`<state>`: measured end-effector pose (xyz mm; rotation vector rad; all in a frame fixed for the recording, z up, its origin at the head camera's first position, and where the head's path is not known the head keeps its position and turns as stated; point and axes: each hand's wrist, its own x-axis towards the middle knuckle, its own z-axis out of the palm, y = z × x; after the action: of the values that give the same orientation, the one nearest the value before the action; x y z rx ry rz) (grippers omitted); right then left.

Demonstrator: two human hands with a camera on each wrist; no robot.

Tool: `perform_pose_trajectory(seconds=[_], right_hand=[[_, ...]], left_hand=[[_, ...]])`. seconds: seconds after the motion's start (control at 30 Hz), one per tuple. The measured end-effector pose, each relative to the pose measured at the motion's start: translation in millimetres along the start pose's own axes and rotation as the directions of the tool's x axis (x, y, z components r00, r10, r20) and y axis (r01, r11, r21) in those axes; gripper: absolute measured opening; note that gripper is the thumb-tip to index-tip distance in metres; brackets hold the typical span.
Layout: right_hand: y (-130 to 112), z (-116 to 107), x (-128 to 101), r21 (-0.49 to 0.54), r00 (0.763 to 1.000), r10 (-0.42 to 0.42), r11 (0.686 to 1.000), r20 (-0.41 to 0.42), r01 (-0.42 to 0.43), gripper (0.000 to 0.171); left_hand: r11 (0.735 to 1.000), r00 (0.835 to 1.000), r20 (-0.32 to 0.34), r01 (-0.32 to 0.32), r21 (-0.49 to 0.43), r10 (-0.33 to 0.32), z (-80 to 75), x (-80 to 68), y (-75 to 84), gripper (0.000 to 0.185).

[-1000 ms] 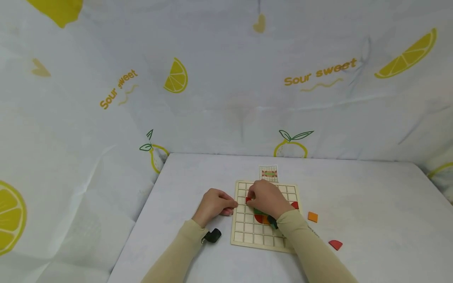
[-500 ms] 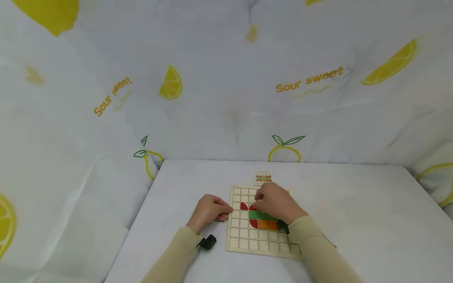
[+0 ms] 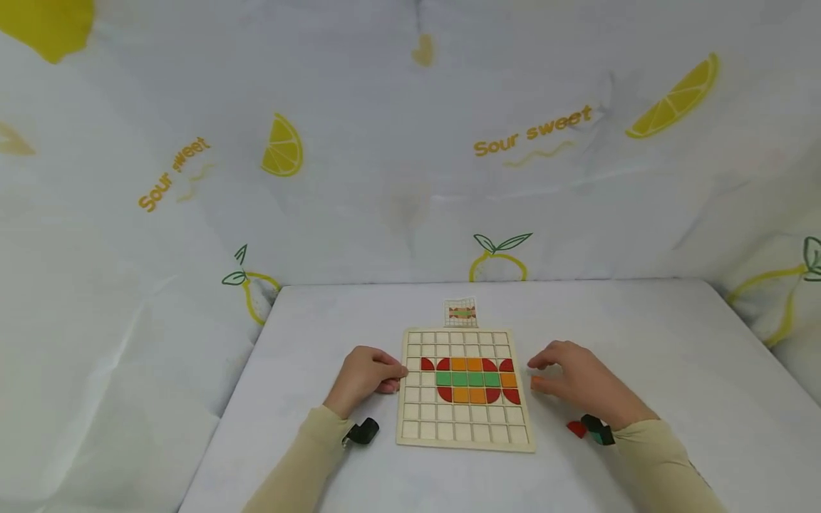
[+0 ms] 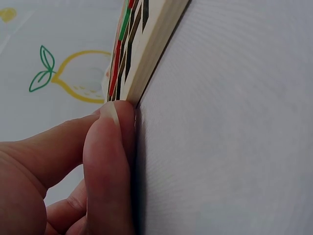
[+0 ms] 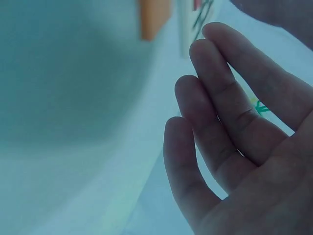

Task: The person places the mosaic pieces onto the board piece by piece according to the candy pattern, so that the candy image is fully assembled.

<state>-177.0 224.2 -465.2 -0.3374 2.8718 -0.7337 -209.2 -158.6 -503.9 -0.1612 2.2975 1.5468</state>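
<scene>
A pale wooden grid board [image 3: 427, 413] lies flat on the table, with red, orange and green tiles in its middle rows. My left hand [image 3: 363, 377] is at its left edge. In the left wrist view, thumb [image 4: 105, 166] and index finger come together at the board's rim [image 4: 151, 54]. To the right of the board, my right hand [image 3: 584, 381] is beside a loose orange square tile [image 3: 536, 383]. The right wrist view shows its fingers [image 5: 215, 73] extended, apart from the orange tile [image 5: 154, 19].
A small pattern card [image 3: 461, 313] lies just behind the board. A loose red quarter-circle tile [image 3: 576, 429] is on the table near the right wrist. White cloth with lemon prints hangs behind and at the left.
My right hand has left the board's upper left area and moved right, off the board, to the loose orange tile. A red tile stays in the board's left part. The left hand keeps its place.
</scene>
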Motion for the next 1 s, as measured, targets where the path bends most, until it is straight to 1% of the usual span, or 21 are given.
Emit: perform_pose_trajectory(seconds=[0.1,0.2,0.37,0.47,0.6,0.73,0.9,1.0], right_hand=[[6.5,2.6,-2.7,-0.015,1.000,0.000,1.000,0.007,0.000,0.025],[11.4,6.4,-3.6,-0.024,1.000,-0.006,1.000,0.011,0.006,0.024],[19.1,10.3,-7.1,-0.042,1.000,0.019,0.999,0.003,-0.019,0.023],[22.4,10.8,-8.2,-0.045,1.000,0.030,0.999,0.005,-0.030,0.023],[23.7,8.9,-8.5,-0.032,0.999,0.049,0.998,0.023,-0.048,0.022],[22.9,7.6,-9.3,-0.021,0.997,0.071,0.997,0.026,-0.070,0.020],[22.7,7.9,-8.6,-0.015,0.998,0.067,0.998,0.023,-0.066,0.022],[23.0,8.1,-7.3,-0.015,0.997,0.070,0.997,0.025,-0.070,0.021]], left_hand=[[1.000,1.000,-0.010,0.001,0.008,-0.001,-5.0,-0.4,-0.1,0.017],[1.000,1.000,-0.024,0.006,0.015,-0.006,-6.6,-0.8,0.2,0.018],[1.000,1.000,-0.008,-0.003,0.018,0.003,-1.3,-1.0,1.5,0.018],[1.000,1.000,-0.008,0.002,0.019,-0.002,1.2,-2.1,2.3,0.018],[1.000,1.000,-0.020,0.007,0.019,-0.007,1.9,-3.5,2.7,0.016],[1.000,1.000,-0.016,-0.001,0.016,0.002,2.1,-2.8,1.8,0.016],[1.000,1.000,-0.021,-0.001,0.017,0.002,2.3,-1.6,0.0,0.016],[1.000,1.000,-0.024,0.000,0.020,0.001,2.2,-1.7,-0.1,0.016]])
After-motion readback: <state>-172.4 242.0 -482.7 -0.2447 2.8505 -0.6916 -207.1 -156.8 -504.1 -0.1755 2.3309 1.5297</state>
